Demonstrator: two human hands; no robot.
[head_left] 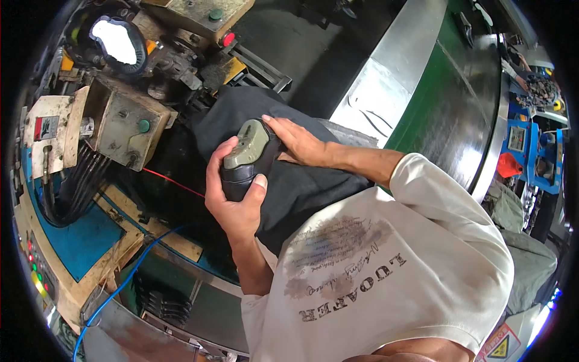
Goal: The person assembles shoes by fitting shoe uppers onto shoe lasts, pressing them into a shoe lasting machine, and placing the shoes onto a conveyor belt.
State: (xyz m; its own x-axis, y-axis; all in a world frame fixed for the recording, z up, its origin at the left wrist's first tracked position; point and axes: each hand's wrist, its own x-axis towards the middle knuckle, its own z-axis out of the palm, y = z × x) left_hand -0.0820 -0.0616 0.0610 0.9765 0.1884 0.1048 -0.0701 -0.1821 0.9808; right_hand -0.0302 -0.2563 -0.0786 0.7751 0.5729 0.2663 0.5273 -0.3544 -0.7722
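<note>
We see one black shoe (240,189), held over dark cloth (313,187) on the wearer's lap; we cannot tell whether it touches the cloth. One olive-green block (248,143) fills its top, facing up toward us. The shoe's long axis seems to slant from lower left to upper right; its far end is partly covered, so we cannot make out the toe.

Two hands have hold of it. The left hand (234,202) wraps the near end, thumb on one side and fingers on the other, spread as wide as the shoe. The right hand (298,143) grips the far right side, its lower fingers hidden.

Around them we count two green buttons (143,125), one red button (227,39), one blue hose (129,274) and one red cord (175,181).
</note>
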